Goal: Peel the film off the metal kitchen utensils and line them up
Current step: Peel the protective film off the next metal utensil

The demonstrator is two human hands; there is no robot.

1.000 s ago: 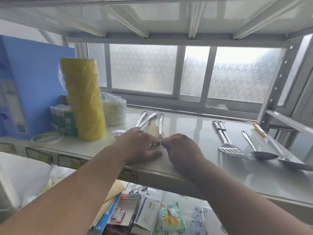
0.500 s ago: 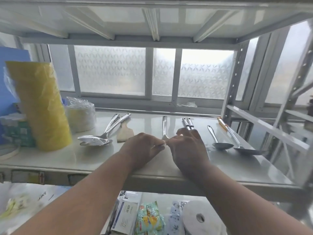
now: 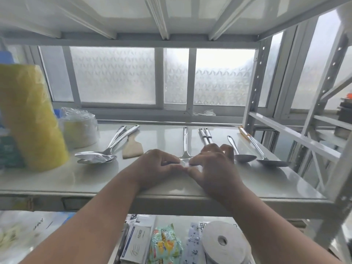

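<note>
- Our left hand (image 3: 158, 164) rests knuckles-up on the shelf (image 3: 57, 180), fingers curled in, thumb and forefinger pinching at the near end of the utensil (image 3: 185, 141).
- Our right hand (image 3: 213, 166) meets it from the other side, thumb and fingertips nipping the same spot; the other fingers arch loosely above.
- The utensil lies flat, its handle pointing away toward the window, its blade end hidden between our two grips.
- We cannot tell whether film is caught there.
- Right of it lie a pair of handles (image 3: 204, 135), a spoon (image 3: 241, 154) and a ladle (image 3: 266, 158); left, stacked spoons (image 3: 99, 156) and a wooden scraper (image 3: 132, 149).
</note>
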